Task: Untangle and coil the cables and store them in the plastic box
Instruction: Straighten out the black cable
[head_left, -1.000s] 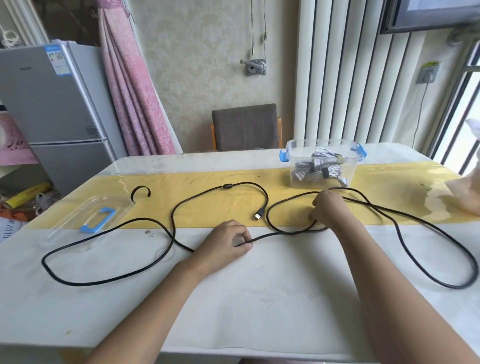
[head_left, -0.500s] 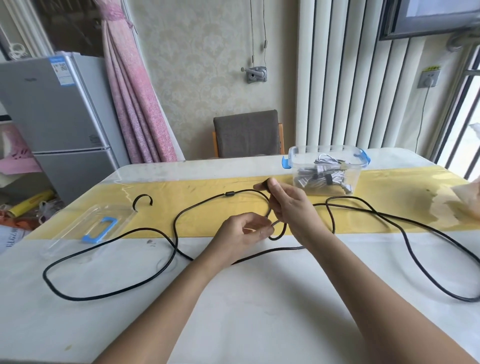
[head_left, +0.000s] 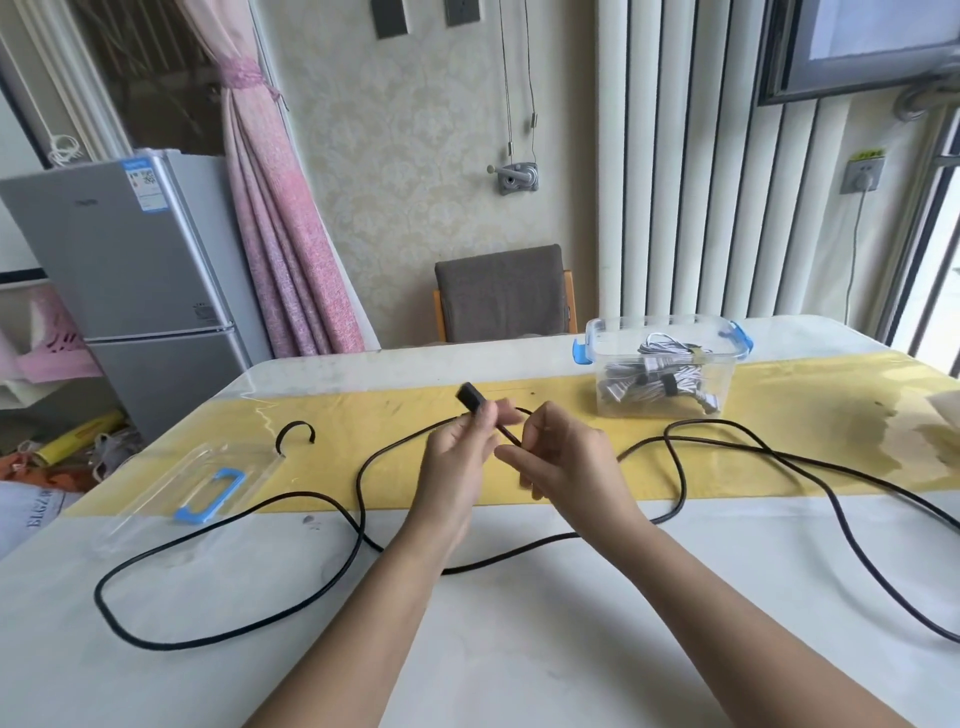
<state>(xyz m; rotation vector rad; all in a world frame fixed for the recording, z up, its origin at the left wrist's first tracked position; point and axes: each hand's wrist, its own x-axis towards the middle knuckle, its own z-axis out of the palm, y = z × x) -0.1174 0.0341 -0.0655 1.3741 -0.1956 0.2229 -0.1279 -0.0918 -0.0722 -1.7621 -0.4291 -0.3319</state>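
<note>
A long black cable (head_left: 218, 618) sprawls in loops across the white table (head_left: 519, 649), left and right of my hands. My left hand (head_left: 462, 457) is raised above the table and pinches the cable just below its black plug (head_left: 470, 397), which points up and away. My right hand (head_left: 561, 457) pinches the same cable a short way along, close beside the left hand. The clear plastic box (head_left: 662, 366) with blue clips stands at the back right and holds several coiled white cables.
The box's clear lid (head_left: 192, 491) with a blue handle lies at the left on the yellow runner (head_left: 779, 467). A short black strap (head_left: 295, 434) curls beside it. A chair (head_left: 501, 293) stands behind the table, a fridge (head_left: 124, 280) at the far left.
Both hands have lifted off the table and come together. The plug end has been picked up; my left hand now holds it raised, my right hand pinches the cable beside it.
</note>
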